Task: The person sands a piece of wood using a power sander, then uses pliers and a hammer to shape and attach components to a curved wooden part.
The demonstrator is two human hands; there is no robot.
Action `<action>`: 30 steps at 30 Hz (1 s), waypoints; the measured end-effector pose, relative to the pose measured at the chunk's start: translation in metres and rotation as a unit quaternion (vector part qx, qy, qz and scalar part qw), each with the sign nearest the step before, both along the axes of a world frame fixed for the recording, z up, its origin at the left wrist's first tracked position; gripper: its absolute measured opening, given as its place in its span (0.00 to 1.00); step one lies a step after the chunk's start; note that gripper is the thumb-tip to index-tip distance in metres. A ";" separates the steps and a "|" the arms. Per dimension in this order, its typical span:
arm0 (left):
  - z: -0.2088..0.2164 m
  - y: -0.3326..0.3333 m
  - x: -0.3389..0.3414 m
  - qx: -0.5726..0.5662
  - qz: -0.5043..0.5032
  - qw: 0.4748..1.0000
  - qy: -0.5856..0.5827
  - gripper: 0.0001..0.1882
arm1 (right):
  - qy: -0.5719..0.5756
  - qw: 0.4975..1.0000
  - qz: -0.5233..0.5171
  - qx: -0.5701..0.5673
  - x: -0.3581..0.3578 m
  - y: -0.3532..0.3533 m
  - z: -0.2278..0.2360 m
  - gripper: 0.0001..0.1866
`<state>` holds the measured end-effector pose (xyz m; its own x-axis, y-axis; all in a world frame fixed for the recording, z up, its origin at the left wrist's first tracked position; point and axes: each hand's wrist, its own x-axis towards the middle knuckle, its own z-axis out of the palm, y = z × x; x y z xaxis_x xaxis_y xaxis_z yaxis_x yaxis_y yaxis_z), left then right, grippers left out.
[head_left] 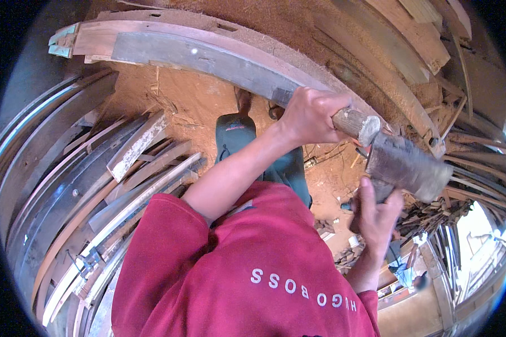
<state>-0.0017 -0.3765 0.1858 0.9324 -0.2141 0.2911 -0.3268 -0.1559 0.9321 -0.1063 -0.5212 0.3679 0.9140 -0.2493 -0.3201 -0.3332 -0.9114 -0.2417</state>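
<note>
My left hand (314,117) is wrapped round a chisel, whose worn wooden handle (356,124) sticks out to the right of the fist. A short dark piece (284,96), apparently its blade, shows left of the fist against the long timber beam (197,59). My right hand (375,213) grips a mallet by its handle, thumb laid along it. The mallet's thick, dark, cylindrical head (407,167) is slightly blurred and close to the chisel's butt end; whether they touch I cannot tell. The chisel's cutting edge is hidden.
Curved boards (56,196) are stacked along the left. More planks (399,33) lie at the far right. Sawdust (194,98) covers the floor around my legs. Wood offcuts (433,216) are heaped on the right, and a small clamp (87,263) sits among the left boards.
</note>
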 end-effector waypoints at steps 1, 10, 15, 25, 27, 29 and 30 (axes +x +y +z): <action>-0.003 -0.001 0.001 0.005 0.002 1.000 -0.005 0.16 | 0.006 0.999 -0.023 0.023 0.010 -0.002 0.013 0.18; 0.007 -0.002 0.006 -0.018 -0.009 1.000 0.009 0.15 | 0.051 0.978 0.144 -0.144 0.003 -0.002 -0.001 0.16; 0.004 0.000 0.007 0.038 0.015 0.998 0.045 0.19 | -0.010 0.966 -0.147 0.213 0.028 0.010 0.023 0.15; 0.058 0.033 0.031 -0.034 0.071 0.997 -0.015 0.22 | -0.132 0.896 -0.238 0.351 -0.010 0.012 0.021 0.13; 0.054 0.069 0.037 -0.053 0.186 0.977 0.093 0.21 | -0.124 0.890 -0.242 0.366 -0.012 0.012 0.017 0.12; 0.027 0.091 0.040 -0.170 0.284 0.926 0.178 0.16 | -0.086 0.903 -0.201 0.370 -0.014 0.010 0.009 0.13; 0.020 0.102 0.041 -0.214 0.303 0.899 0.232 0.12 | -0.087 0.902 -0.186 0.380 -0.014 0.010 0.005 0.12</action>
<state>0.0391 -0.2749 0.2058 0.8828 0.4127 -0.2241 0.1369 0.2304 0.9634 -0.1205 -0.5108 0.3730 0.8657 -0.3172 -0.3874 -0.4780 -0.2935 -0.8279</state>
